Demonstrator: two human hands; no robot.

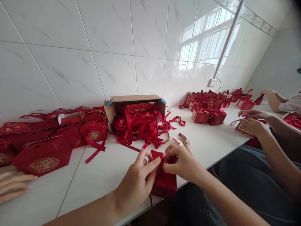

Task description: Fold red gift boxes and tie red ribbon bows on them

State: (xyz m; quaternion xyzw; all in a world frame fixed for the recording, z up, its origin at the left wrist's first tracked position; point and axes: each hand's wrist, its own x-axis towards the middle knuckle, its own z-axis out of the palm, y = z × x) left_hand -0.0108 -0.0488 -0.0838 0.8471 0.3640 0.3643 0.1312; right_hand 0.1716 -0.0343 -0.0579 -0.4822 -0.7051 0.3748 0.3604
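Note:
A small red gift box (166, 188) stands at the table's front edge, between my two hands. My left hand (142, 172) is closed at the box's top, thumb and fingers pinching red ribbon there. Facing it, my right hand (180, 163) also pinches the ribbon, its fingers curled against the top flap. My fingers partly cover the ribbon and the flap. A ribbon end (150, 201) hangs down the box's left side, over the table edge.
An open cardboard carton (135, 98) spills red ribbons (138, 125) behind the hands. Red gift boxes (44, 157) crowd the left; more boxes (201, 116) stand at right. A hand (15, 185) lies at far left. Co-workers' hands (252, 124) handle a box at right.

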